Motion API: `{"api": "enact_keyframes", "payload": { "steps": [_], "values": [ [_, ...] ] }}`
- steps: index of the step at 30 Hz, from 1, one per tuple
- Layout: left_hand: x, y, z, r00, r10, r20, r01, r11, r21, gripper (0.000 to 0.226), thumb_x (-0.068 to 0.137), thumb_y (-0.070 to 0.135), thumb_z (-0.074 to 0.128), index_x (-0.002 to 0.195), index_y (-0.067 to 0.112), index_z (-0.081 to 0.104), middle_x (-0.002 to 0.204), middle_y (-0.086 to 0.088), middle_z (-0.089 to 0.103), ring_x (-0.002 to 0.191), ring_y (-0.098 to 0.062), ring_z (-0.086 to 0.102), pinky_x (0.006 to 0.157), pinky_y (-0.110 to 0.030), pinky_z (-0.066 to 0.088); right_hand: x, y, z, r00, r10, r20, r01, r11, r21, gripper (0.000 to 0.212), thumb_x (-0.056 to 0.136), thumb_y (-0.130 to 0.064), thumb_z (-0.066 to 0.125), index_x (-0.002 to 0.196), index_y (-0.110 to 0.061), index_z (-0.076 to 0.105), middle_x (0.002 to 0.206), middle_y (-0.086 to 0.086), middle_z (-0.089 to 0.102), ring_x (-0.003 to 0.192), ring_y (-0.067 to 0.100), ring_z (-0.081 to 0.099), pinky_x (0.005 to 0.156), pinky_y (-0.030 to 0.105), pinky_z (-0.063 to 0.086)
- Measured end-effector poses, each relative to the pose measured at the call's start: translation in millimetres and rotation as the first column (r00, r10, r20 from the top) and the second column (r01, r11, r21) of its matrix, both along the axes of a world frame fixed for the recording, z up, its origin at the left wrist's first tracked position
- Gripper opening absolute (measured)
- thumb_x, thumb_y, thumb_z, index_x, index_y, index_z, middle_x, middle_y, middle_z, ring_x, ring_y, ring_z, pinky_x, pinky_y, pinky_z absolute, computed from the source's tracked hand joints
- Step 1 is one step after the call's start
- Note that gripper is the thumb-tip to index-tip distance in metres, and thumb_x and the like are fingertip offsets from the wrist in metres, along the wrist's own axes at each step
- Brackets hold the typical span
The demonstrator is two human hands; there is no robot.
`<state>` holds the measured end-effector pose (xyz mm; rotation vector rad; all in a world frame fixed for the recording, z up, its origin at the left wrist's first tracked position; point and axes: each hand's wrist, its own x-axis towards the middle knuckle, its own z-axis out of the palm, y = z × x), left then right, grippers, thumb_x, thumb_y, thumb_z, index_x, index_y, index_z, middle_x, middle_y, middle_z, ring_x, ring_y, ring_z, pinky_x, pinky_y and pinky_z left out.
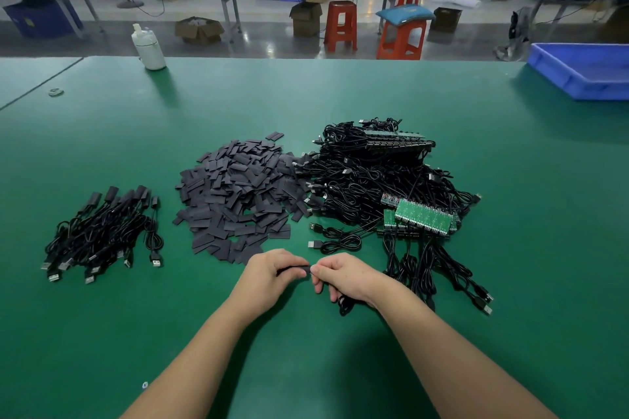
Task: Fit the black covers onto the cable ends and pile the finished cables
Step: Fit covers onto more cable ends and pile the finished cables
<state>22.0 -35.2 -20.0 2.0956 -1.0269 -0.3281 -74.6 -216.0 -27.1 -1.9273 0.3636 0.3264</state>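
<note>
Cables (pixel 102 231) already covered form a small pile toward the worktop's (pixel 442 333) left edge, far more wait uncovered (pixel 374 187), while the left hand (pixel 272 274) pinches a cover (pixel 295 271) and the right hand (pixel 343 277) grips a cable end.

- No lettering, label, brand, number or sign reads clearly anywhere in this view.
- The green boards (pixel 423 214) on the right carry small markings, too fine to make out.
- The white bottle (pixel 149 46) at the far left shows a plain side, no legible label.
- The cardboard boxes (pixel 199 30) on the far floor show no readable print.
- The blue bin (pixel 578 73) at the far right shows no marking that can be read.
</note>
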Motion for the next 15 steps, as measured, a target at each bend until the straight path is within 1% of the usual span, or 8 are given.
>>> {"api": "enact_keyframes", "payload": {
  "steps": [4, 6, 9, 15],
  "values": [
    [1.3, -2.3, -0.6, 1.0, 0.017, 0.0, -0.017, 1.0, -0.016, 0.015, 0.085, 0.019, 0.076, 0.097, 0.027, 0.078, 0.089, 0.019, 0.07, 0.089, 0.003, 0.063, 0.079, -0.008, 0.044, 1.4, 0.0, -0.6, 1.0, -0.029, -0.01, 0.029, 0.999, 0.036, 0.027, 0.103, -0.037, 0.049, 0.088, -0.025, 0.068, 0.076, -0.008, 0.071, 0.052, 0.006, 0.057, 0.057, 0.017, 0.046],
    [3.4, -3.5, 1.1, 1.0, 0.022, 0.016, -0.022, 1.0, -0.014, 0.015, 0.086, 0.02, 0.075, 0.099, 0.027, 0.078, 0.09, 0.019, 0.07, 0.089, 0.004, 0.062, 0.08, -0.006, 0.043, 2.8, -0.4, 0.1, 0.997, -0.072, -0.042, 0.077, 0.99, 0.119, 0.03, 0.104, -0.035, 0.047, 0.091, -0.019, 0.068, 0.073, -0.005, 0.07, 0.052, 0.009, 0.06, 0.052, 0.017, 0.045],
    [7.3, -4.6, 3.3, 0.998, 0.01, 0.057, -0.011, 1.0, 0.017, 0.016, 0.087, 0.02, 0.074, 0.101, 0.024, 0.078, 0.094, 0.018, 0.069, 0.089, 0.006, 0.06, 0.083, -0.004, 0.04, 3.6, -1.8, 1.6, 0.993, -0.088, -0.075, 0.102, 0.972, 0.213, 0.033, 0.104, -0.027, 0.044, 0.087, -0.011, 0.068, 0.072, 0.001, 0.069, 0.053, 0.013, 0.061, 0.048, 0.018, 0.043],
    [10.1, -2.8, 3.0, 0.998, -0.013, 0.053, 0.01, 0.999, 0.05, 0.017, 0.087, 0.022, 0.074, 0.104, 0.023, 0.077, 0.096, 0.016, 0.069, 0.091, 0.003, 0.062, 0.085, -0.008, 0.043, 2.8, -0.4, -1.1, 0.998, -0.055, -0.035, 0.06, 0.986, 0.159, 0.031, 0.106, -0.024, 0.044, 0.086, -0.014, 0.066, 0.074, -0.002, 0.069, 0.052, 0.011, 0.058, 0.05, 0.015, 0.043]
  ]
}}
